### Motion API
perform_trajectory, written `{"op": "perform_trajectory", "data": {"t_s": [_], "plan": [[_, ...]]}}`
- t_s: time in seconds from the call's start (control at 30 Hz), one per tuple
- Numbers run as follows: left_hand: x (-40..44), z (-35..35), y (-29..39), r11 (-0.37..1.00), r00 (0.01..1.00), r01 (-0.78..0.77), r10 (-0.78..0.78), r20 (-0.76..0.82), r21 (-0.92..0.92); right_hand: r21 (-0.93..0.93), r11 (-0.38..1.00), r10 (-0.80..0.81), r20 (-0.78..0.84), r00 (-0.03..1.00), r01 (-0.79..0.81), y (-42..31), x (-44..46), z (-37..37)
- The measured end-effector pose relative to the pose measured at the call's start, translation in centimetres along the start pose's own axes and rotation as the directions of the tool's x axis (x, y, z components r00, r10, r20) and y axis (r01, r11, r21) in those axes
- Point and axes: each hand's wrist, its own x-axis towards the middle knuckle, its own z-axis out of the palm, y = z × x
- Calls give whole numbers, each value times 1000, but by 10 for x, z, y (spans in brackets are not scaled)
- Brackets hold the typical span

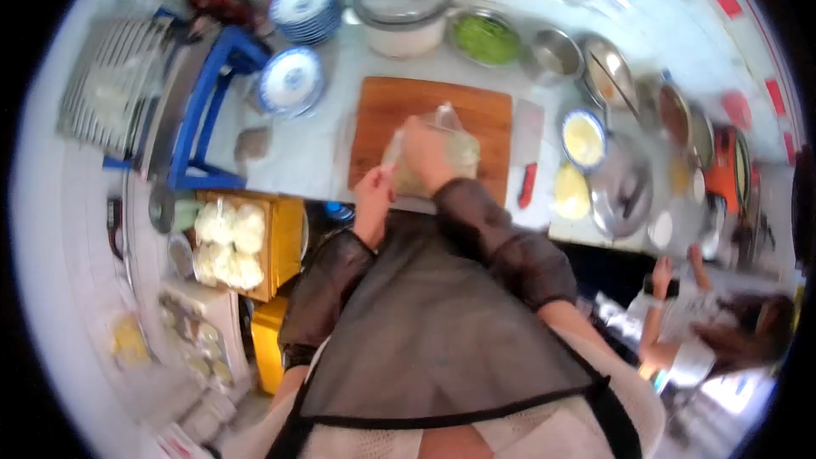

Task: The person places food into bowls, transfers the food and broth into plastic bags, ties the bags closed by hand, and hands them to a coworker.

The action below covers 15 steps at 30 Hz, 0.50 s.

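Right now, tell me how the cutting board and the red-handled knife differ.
The cutting board is brown and broad; the red-handled knife is much narrower, with a grey blade. The cutting board is partly hidden by a clear bag; the red-handled knife lies uncovered beside it. Both rest on the pale table.

Head-worn view, facing steeply downward

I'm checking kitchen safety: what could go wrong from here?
The red-handled knife lies beside the cutting board, close to the right sleeve, which might knock it. The plastic bag, handled by the left hand and right hand over the board, could slip and spill; its contents are too blurred to name.
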Motion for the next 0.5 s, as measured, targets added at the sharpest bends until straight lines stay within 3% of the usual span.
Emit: {"op": "perform_trajectory", "data": {"t_s": [0.03, 0.1, 0.13, 0.17, 0.2, 0.23, 0.27, 0.3, 0.33, 0.4, 0.43, 0.5], "plan": [[6, -3, -4, 998, 999, -39, 39, 10, -53, -195, 978, -75, 2, 997, 74, -7, -8, -2], [22, 1, 3, 984, 993, -108, 115, 39, -144, -309, 867, -466, -225, 856, 391, -9, -28, 12], [29, 2, 16, 976, 988, -135, 146, 50, -172, -73, 862, -491, -368, 790, 502, -4, -29, 29], [34, 0, 22, 937, 985, -109, 148, 93, -332, 33, 834, -479, -450, 754, 550, -3, -25, 35], [34, -3, 26, 938, 982, -97, 144, 120, -331, 128, 785, -463, -528, 712, 606, -5, -22, 39], [30, -8, 28, 953, 985, -51, 96, 140, -298, 321, 885, -194, -405, 894, 337, -4, -16, 40], [23, -13, 30, 966, 987, -2, 43, 155, -258, 472, 881, 97, -222, 970, 20, -6, -13, 41], [15, -14, 32, 952, 984, 110, -65, 164, -284, 597, 801, 233, -249, 940, -40, -9, -8, 43], [16, -14, 36, 954, 982, 119, -71, 175, -277, 599, 800, 245, -254, 936, -48, -9, -14, 45], [22, -15, 44, 953, 985, 51, 1, 172, -298, 265, 950, -88, -282, 955, 165, -19, -32, 39], [27, -19, 45, 954, 984, 56, -2, 180, -296, 263, 952, -80, -285, 955, 159, -15, -37, 44], [36, -29, 47, 939, 975, 138, -72, 212, -315, 210, 964, -147, -98, 984, 165, -4, -44, 55]]}}
